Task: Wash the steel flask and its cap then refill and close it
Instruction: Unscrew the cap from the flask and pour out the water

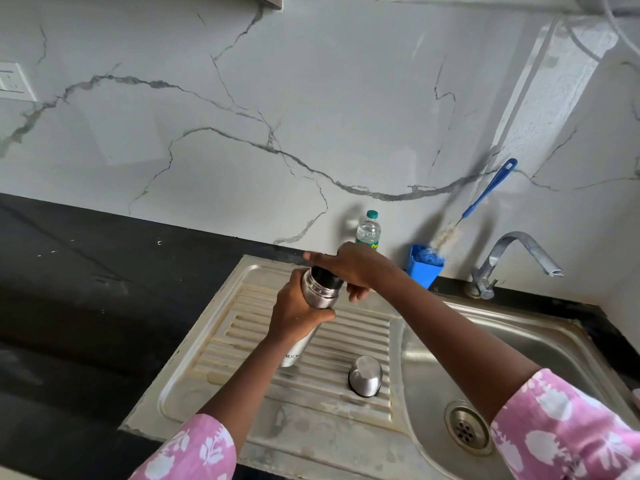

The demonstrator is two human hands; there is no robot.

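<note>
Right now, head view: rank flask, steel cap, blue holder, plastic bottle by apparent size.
1. Flask.
2. Blue holder and steel cap: look alike; cap is nearer, so unranked.
3. Plastic bottle: smallest showing, partly hidden.

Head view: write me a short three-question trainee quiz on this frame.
1. True or false: the steel cap lies on the drainboard, apart from the flask.
2. Which hand grips the flask's body? A) left B) right
3. Fill in: the bottle brush stands in a ___ holder.
Key: 1 true; 2 A, the left hand, while the right hand covers the black stopper; 3 blue.
</note>
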